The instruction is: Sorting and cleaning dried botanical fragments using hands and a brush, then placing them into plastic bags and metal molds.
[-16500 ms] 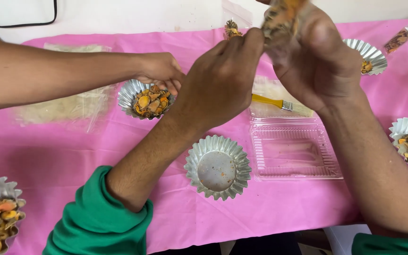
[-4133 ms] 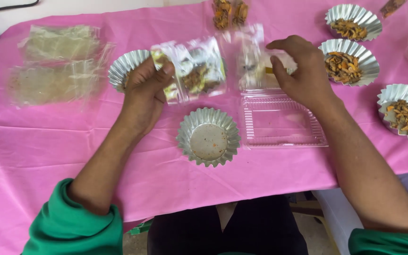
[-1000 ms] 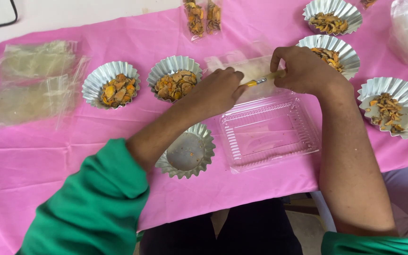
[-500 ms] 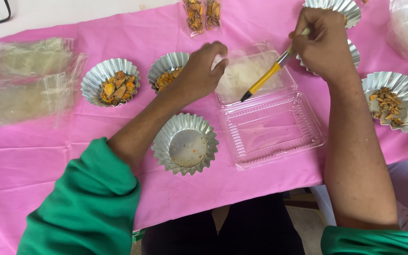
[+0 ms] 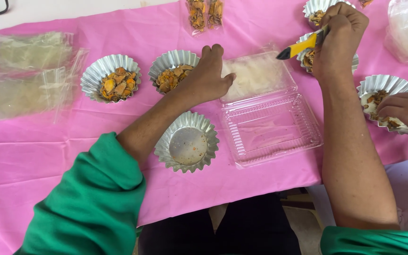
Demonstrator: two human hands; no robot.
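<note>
Pink tablecloth [image 5: 48, 151], bearing all. Clear hinged container [image 5: 270, 108], open at centre; its far half holds pale shreds. Left hand [image 5: 208, 78], fingers together, now rests flat at the container's left edge, beside a filled foil cup [image 5: 171, 71]. Right hand [image 5: 338, 35], fisted around a yellow-handled tool [image 5: 303, 45], has lifted beyond the container's far right corner. Empty foil cup [image 5: 186, 141] sits left of the container's near half.

Open clear clamshell box [image 5: 270, 111] centre; clear bags [image 5: 27, 75] far left; two filled clear packets [image 5: 205, 13] top.
</note>
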